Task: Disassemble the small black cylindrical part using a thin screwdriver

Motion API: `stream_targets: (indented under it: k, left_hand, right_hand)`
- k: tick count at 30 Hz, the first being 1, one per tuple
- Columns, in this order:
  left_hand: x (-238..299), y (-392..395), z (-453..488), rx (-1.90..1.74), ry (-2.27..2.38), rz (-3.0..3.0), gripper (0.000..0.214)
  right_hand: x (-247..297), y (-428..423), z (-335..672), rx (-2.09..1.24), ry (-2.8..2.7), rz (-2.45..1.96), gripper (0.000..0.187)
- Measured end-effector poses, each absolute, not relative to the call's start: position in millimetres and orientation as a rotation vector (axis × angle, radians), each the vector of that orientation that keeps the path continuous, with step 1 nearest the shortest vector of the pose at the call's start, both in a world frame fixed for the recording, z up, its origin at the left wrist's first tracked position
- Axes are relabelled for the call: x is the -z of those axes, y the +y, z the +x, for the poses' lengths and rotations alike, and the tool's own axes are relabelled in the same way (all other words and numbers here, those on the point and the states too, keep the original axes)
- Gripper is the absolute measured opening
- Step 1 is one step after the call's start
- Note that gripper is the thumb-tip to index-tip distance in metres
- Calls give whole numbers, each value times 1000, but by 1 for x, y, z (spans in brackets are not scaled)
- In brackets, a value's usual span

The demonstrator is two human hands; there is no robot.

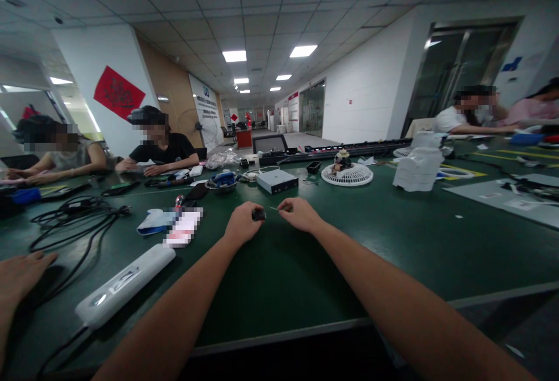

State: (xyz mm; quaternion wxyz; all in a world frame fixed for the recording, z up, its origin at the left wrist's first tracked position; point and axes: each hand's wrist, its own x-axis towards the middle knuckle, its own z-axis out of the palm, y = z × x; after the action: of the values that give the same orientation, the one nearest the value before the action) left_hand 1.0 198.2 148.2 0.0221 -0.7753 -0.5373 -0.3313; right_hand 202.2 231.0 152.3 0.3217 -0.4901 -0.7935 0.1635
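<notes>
My left hand (244, 223) is closed around a small black part (258, 215), whose kind I cannot make out. Facing it across a small gap, my right hand (299, 214) pinches a thin, light-coloured rod (273, 208) that points left toward the black part. Rod and part appear apart. Both hands are just above the green table (279, 276). Beyond them lies a silver optical drive (277, 182). Most of the black part is hidden by my left fingers.
Left of my arms are a white power strip (126, 285), a phone (183, 226) and coiled black cables (82, 215). Another person's hand (26, 273) rests at far left. A white fan grille (347, 175) and white plastic packaging (417, 165) stand right. Several people sit around the table.
</notes>
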Motion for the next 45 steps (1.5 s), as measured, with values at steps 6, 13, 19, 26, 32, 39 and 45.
stream_targets:
  k: [6,13,19,26,32,39,45]
  left_hand:
    - [-148,196,0,1025,-1551,-2564,29]
    - [-153,190,6,979,-1488,-2601,29]
    - [-154,189,6,918,-1456,-2603,31]
    - [-152,192,6,870,-1611,-2496,31]
    - [-147,198,-1,837,-1704,-2432,31]
    - [-150,193,7,760,-1654,-2527,31]
    - [-152,189,12,928,-1550,-2599,35]
  right_hand:
    - [-150,230,202,-391,-2249,-1186,18]
    - [-153,225,201,-394,-2328,-1209,18]
    - [-156,222,200,-382,-2273,-1189,20]
    - [-165,214,200,-451,-2336,-1446,37]
    - [-166,208,195,-535,-2451,-1454,36]
    - [-155,227,197,-595,-2062,-1318,10]
    - [-148,236,198,-710,-2044,-1119,12]
